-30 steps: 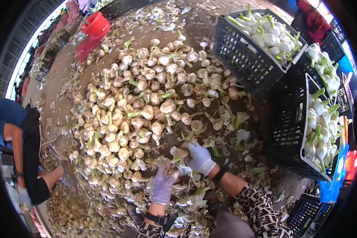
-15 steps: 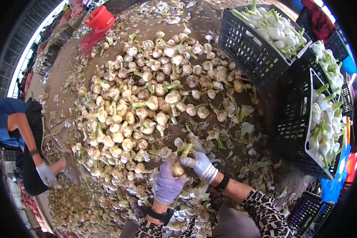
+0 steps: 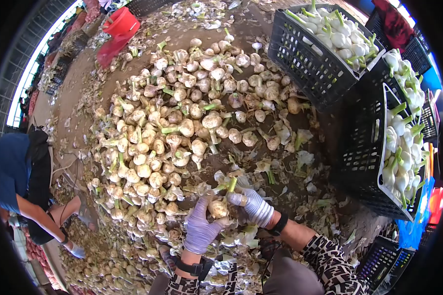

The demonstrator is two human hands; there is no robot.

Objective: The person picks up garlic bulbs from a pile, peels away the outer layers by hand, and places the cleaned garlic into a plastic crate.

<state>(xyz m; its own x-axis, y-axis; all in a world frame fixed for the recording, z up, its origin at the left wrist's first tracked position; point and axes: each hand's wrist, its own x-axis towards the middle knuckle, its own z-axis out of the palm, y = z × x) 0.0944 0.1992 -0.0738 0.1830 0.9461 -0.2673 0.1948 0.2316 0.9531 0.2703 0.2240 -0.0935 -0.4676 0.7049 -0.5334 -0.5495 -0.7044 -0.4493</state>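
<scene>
A garlic bulb (image 3: 218,208) with a short green stem pointing up sits between my two gloved hands, low in the middle of the view. My left hand (image 3: 202,225) is closed round its left side, thumb beneath. My right hand (image 3: 253,206) is curled at the bulb's right, its wrapped fingertips close to the stem. Whether those fingertips grip the bulb's skin or something else is hidden. Just beyond my hands spreads a large pile of unpeeled garlic bulbs (image 3: 155,142), brownish and with cut stems.
Black crates (image 3: 312,61) of clean white garlic (image 3: 406,162) stand at the right. Peeled skins (image 3: 305,160) litter the ground. A red bucket (image 3: 121,22) stands far left. Another person (image 3: 12,169) sits at the left edge, a gloved hand (image 3: 77,251) near the ground.
My left hand has shifted slightly left and opened a little round the bulb, showing more of it. The other person has leaned over, their gloved hand moving lower.
</scene>
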